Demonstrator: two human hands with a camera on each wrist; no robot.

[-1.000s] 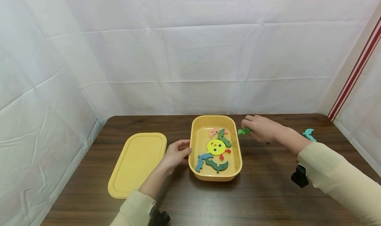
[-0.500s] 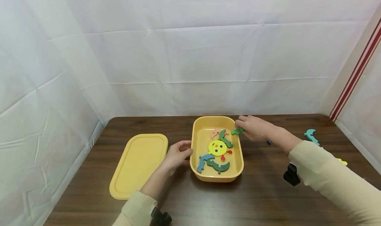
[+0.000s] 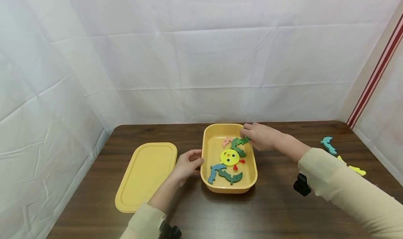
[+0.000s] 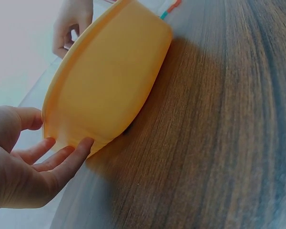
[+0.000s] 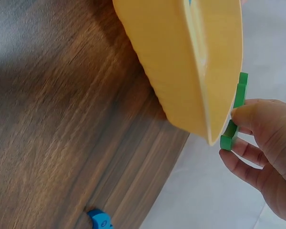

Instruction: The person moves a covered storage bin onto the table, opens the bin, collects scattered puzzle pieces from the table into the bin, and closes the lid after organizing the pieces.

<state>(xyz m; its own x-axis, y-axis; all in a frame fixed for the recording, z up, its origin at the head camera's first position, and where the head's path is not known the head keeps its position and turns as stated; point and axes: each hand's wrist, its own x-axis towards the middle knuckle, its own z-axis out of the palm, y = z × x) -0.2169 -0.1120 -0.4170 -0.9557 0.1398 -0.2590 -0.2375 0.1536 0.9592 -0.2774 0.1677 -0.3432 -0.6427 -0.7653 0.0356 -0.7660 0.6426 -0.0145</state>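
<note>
My right hand (image 3: 260,136) pinches a small green wavy toy piece (image 3: 242,141) between thumb and fingers, over the right side of a yellow plastic container (image 3: 228,190). In the right wrist view the green piece (image 5: 240,95) shows by the container's rim (image 5: 210,138). My left hand (image 3: 186,166) touches the container's left outer wall with thumb and spread fingertips, also seen in the left wrist view. Inside lie a yellow round smiling-face piece (image 3: 229,157) with red feet, a blue piece (image 3: 214,172), two dark green pieces, one a crescent (image 3: 232,177), and a partly hidden pink piece (image 3: 226,142).
A yellow lid (image 3: 147,177) lies flat left of the container. On the dark wooden table to the right are a teal piece (image 3: 329,145) and a yellow piece (image 3: 355,169). A blue piece (image 5: 100,219) lies there too. White sheeting (image 3: 189,57) hangs behind.
My right hand has carried the green piece left, from beside the container to over its inside. The yellow piece on the right has come out from behind my sleeve. My left hand stays put.
</note>
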